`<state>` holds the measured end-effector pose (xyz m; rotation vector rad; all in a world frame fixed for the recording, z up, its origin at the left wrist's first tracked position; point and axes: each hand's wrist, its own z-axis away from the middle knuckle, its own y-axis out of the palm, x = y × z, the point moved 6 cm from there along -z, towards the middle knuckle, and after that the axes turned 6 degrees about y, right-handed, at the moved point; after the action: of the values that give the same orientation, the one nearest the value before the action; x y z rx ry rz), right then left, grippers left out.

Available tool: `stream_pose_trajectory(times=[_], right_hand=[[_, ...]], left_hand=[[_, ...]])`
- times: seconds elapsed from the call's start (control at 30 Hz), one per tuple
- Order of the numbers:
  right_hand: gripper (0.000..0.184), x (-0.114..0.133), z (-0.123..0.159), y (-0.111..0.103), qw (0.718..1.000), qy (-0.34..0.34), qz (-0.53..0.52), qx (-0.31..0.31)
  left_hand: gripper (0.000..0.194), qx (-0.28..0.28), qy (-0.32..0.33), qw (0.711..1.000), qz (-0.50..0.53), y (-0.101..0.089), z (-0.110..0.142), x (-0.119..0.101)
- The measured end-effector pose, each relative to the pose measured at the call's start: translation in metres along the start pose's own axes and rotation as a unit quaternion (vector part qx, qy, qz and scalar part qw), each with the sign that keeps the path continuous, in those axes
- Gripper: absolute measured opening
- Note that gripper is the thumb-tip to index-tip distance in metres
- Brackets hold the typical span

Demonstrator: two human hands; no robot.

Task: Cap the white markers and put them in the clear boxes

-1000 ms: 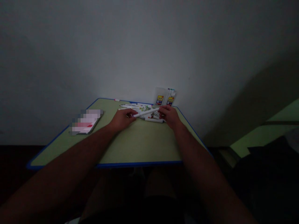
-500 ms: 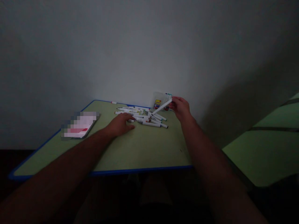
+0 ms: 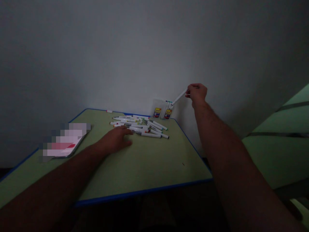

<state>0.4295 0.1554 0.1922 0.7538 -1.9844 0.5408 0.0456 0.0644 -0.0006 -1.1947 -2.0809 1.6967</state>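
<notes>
My right hand [image 3: 197, 92] pinches the upper end of a white marker [image 3: 180, 97], held slanting down to the left. Its lower tip is at the top of a clear plastic marker case [image 3: 168, 112], in which a few markers stand upright. Left of that is another clear case part [image 3: 156, 111] with the same kind of yellow label. My left hand [image 3: 118, 138] rests with fingers apart at the near left edge of a pile of white markers [image 3: 151, 135]. Whether its fingertips touch a marker is hard to make out.
A pinkish-white flat item [image 3: 65, 141], partly blurred out, lies on the left of the green table, which has a blue edge [image 3: 145, 193]. A small red-and-white cap [image 3: 109, 111] is near the back edge. A grey wall [image 3: 135, 58] stands directly behind.
My right hand has risen and moved right with the marker, whose tip is now at the case's top. The case's label is now uncovered. My left hand stays by the pile; the view has shifted.
</notes>
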Motion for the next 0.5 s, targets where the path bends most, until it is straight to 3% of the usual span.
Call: stream_pose_trajectory(times=[0.5], right_hand=[[0.012,-0.027,-0.036,0.017,0.994,-0.008,0.099,-0.036]], left_hand=[[0.047,0.037,-0.032,0.999,-0.010,0.001,0.000,-0.004]])
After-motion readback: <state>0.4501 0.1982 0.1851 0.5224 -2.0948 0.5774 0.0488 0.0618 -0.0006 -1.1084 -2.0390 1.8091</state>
